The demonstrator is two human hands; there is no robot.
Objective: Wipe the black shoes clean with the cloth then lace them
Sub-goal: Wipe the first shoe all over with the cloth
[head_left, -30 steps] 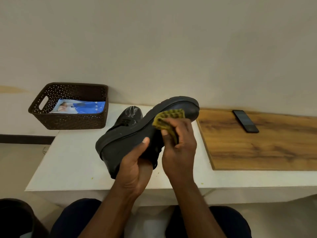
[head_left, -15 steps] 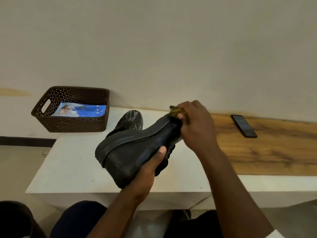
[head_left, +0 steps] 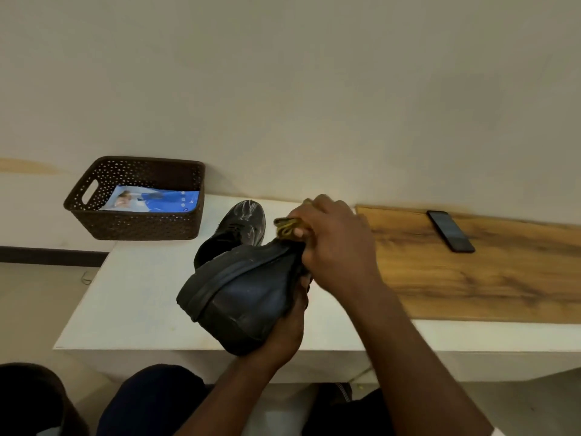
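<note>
My left hand (head_left: 287, 325) grips a black shoe (head_left: 239, 297) from below, holding it tilted above the white table (head_left: 135, 303) with its heel toward me and its sole edge up. My right hand (head_left: 336, 250) is closed on a yellow-green cloth (head_left: 286, 227) and presses it against the shoe's far toe end, which the hand hides. A second black shoe (head_left: 240, 228) stands on the table just behind, its toe pointing away and streaked with pale marks. No laces show.
A brown perforated basket (head_left: 138, 228) holding a blue printed packet (head_left: 154, 201) sits at the table's back left. A wooden board (head_left: 487, 278) covers the right part, with a black phone (head_left: 450, 231) lying on it. My knees are below the table's front edge.
My right hand moved with the cloth from the sole's near side up and over the toe end. The shoe's toe has tipped lower and its heel has turned more toward me.
</note>
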